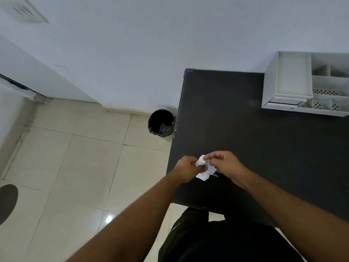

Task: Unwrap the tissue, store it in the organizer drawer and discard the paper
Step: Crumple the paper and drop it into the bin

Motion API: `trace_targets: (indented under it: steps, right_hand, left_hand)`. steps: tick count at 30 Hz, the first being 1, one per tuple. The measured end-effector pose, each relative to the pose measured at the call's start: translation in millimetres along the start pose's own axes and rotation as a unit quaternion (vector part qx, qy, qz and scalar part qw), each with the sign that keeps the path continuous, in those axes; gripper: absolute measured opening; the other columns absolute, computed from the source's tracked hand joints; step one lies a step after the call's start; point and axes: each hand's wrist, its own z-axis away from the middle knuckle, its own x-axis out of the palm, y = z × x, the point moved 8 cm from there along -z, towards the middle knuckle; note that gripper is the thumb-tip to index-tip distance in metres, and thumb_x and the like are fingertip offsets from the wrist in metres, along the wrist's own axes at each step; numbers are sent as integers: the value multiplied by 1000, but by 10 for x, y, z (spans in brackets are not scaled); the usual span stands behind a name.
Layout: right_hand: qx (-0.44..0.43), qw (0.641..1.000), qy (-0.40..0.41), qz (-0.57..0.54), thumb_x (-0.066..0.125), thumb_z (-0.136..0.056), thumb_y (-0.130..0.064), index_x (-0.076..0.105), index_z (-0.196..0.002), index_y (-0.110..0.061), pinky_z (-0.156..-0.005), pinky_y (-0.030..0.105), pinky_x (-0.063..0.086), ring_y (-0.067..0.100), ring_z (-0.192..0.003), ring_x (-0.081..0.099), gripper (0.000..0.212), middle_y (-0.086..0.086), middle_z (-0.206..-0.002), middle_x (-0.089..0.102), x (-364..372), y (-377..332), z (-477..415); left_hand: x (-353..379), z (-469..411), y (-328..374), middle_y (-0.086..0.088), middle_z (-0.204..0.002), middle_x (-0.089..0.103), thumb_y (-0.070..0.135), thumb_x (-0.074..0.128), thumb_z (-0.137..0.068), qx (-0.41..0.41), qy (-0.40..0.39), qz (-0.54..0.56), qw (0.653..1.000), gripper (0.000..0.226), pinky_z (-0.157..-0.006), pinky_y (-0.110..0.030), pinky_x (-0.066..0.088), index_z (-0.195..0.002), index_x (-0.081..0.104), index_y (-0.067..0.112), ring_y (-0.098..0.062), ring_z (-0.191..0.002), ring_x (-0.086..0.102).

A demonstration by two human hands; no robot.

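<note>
Head cam is looking pretty much straight down from where I'm watching, and both hands are meeting over the near left part of the black table [255, 144]. I'm seeing the left hand [186, 167] closed around one end of a small white crumpled bundle [204, 168], while the right hand [225, 163] is pinching the top of it with thumb and fingertips. So both are gripping the same thing, held just above the tabletop rather than lying on it, as far as I can tell. Whether that white stuff is the tissue itself, the paper wrapper, or both bunched together, I honestly can't make out; a tiny darker or clear scrap is poking out at the lower right of it. The white organizer [306, 84] is sitting at the far right corner of the table against the wall, well apart from the hands, with open compartments on top, some with perforated bottoms, and a drawer front [283, 103] showing at its near left end, looking slightly ajar. A small round bin with a black liner [161, 122] is standing on the tiled floor [75, 157] just beside the table's left edge, near the wall. Dark clothing is filling the bottom of the frame.
</note>
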Motion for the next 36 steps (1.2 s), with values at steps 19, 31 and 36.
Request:
trace_targets:
  steps: [19, 31, 36]
  right_hand:
    - [-101, 992, -55, 52, 81, -83, -15, 74, -111, -28, -63, 24, 58, 15, -88, 76, 32, -1, -98, 79, 680, -346, 644]
    - [-113, 987, -56, 95, 70, -91, -25, 77, -105, -28, -76, 42, 64, 18, -86, 75, 16, -2, -95, 78, 1647, -46, 1180]
    - [-124, 967, -136, 178, 75, -83, -42, 73, -104, -42, -68, 21, 50, 3, -92, 68, 21, -17, -97, 71, 2242, -101, 1344]
  left_hand:
    - [-174, 969, -316, -16, -124, 71, 28, 76, -89, -20, -194, 448, 872, 46, -90, -36, 58, -132, 62, 17, -28, -108, 71]
    - [-233, 1935, -1202, -3, -105, 79, 33, 67, -97, -45, 81, 455, 885, 31, -74, -35, 44, -123, 65, 16, -15, -91, 76]
    - [-668, 2186, -1652, -4, -90, 77, 34, 81, -84, -55, 153, 400, 902, 37, -57, -27, 36, -111, 68, 11, -14, -76, 71]
